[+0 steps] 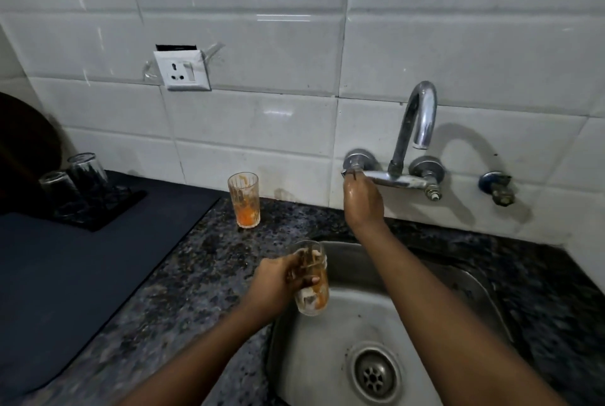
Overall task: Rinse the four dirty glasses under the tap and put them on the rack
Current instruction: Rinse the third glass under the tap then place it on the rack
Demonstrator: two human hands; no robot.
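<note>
My left hand grips a dirty glass streaked with orange residue, held upright over the left edge of the steel sink. My right hand reaches up to the left tap handle and its fingers touch it. The curved chrome tap shows no water running. A second dirty glass with orange dregs stands on the granite counter by the wall. Two clean glasses sit upside down on the black rack at far left.
A dark mat covers the counter on the left, under the rack. A wall socket sits above the counter. A second valve projects from the tiles right of the tap. The sink drain lies below my right forearm.
</note>
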